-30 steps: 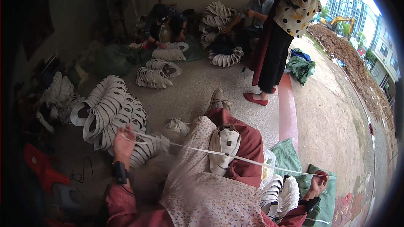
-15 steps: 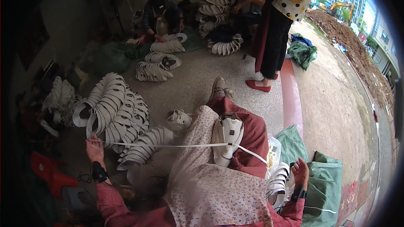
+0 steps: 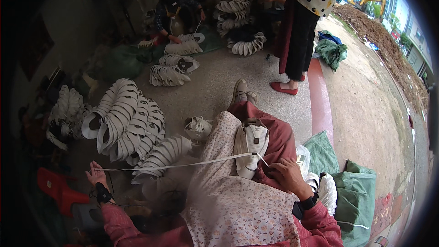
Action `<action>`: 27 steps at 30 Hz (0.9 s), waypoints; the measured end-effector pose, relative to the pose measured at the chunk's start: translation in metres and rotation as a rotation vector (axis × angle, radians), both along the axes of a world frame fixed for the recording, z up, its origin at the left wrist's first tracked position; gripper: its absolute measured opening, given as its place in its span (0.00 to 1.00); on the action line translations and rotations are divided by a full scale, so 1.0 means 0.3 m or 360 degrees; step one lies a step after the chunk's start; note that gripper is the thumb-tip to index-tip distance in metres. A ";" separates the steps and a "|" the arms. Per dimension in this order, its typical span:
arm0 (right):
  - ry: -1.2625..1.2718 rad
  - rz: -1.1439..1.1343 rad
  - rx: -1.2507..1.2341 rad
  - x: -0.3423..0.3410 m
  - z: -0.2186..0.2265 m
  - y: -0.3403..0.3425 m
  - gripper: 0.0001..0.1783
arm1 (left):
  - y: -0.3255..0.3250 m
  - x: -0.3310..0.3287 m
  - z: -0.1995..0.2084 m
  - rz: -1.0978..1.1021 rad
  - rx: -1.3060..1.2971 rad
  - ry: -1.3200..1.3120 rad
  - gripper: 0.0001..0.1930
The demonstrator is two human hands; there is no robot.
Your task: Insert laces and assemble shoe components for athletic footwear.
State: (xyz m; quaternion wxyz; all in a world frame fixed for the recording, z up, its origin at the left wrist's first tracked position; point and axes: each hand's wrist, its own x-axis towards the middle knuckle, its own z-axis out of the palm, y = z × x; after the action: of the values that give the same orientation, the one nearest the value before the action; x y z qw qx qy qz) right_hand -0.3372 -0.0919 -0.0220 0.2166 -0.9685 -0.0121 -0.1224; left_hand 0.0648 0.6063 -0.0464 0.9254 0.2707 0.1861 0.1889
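Observation:
A white shoe upper (image 3: 254, 140) lies across my lap, on the floral apron (image 3: 242, 210) and my red trousers. A flat white shoelace (image 3: 183, 163) runs through it near its middle and stretches far out to the left. My left hand (image 3: 97, 175) grips the long end of that lace, fingers pinched, out past the piles of uppers. Close to the upper's right side, my right hand (image 3: 291, 177) pinches the short end of the lace, fingers bent.
Stacked white uppers (image 3: 130, 121) stand on the floor to my left, with a laced shoe (image 3: 198, 128) nearby. A red stool (image 3: 59, 187) is at far left, green sacks (image 3: 354, 192) at right. One co-worker (image 3: 176, 16) sits ahead; another person (image 3: 299, 32) stands.
My right hand has come in from the far right to the upper and the lace's short end. My left hand has moved slightly down and outward, the lace still taut.

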 end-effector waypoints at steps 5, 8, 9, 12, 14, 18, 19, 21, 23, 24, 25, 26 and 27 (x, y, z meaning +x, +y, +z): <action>0.0192 -0.0320 0.0443 -0.023 -0.059 -0.008 0.14 | 0.026 0.034 -0.075 -0.0028 -0.0016 0.0091 0.33; 0.0356 -0.0366 0.0232 0.003 -0.046 -0.018 0.09 | 0.107 0.055 -0.122 -0.0194 0.0144 0.0030 0.27; 0.0251 -0.0254 0.0308 0.000 -0.032 -0.029 0.09 | 0.142 0.084 -0.143 -0.0218 0.0200 0.0083 0.27; 0.0284 -0.0227 0.1224 -0.023 -0.020 -0.084 0.10 | 0.145 0.131 -0.134 -0.0736 0.0380 -0.0112 0.19; 0.0156 -0.0499 0.1927 -0.048 0.000 -0.097 0.11 | 0.048 0.137 -0.243 -0.0714 0.0353 -0.0030 0.19; -0.0648 -0.0397 0.3029 -0.145 -0.099 -0.227 0.13 | 0.006 0.145 -0.229 -0.0658 0.0390 0.0041 0.20; -0.0832 -0.0538 0.3338 -0.178 -0.126 -0.262 0.14 | 0.003 0.146 -0.229 -0.0656 0.0397 0.0039 0.20; -0.1067 -0.0392 0.3759 -0.246 -0.165 -0.338 0.12 | -0.007 0.149 -0.203 -0.0658 0.0442 0.0006 0.20; -0.1325 -0.0355 0.3765 -0.323 -0.187 -0.389 0.11 | -0.041 0.144 -0.223 -0.0649 0.0455 0.0042 0.20; -0.1416 -0.0376 0.3755 -0.369 -0.193 -0.421 0.10 | -0.051 0.132 -0.196 -0.0632 0.0495 0.0072 0.21; -0.1507 -0.0411 0.3725 -0.426 -0.198 -0.457 0.10 | -0.054 0.134 -0.213 -0.0634 0.0483 0.0068 0.21; -0.1729 -0.0444 0.3654 -0.493 -0.227 -0.508 0.09 | -0.060 0.138 -0.206 -0.0646 0.0455 0.0056 0.21; -0.1795 -0.0218 0.3656 -0.542 -0.250 -0.544 0.07 | -0.052 0.128 -0.169 -0.0644 0.0444 0.0034 0.21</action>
State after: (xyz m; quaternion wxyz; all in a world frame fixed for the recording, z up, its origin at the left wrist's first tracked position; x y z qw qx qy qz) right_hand -0.4998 -0.2549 -0.0969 0.8824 -0.0394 0.0599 -0.4650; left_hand 0.1031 0.5906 -0.0971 0.8960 0.4297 0.1099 0.0208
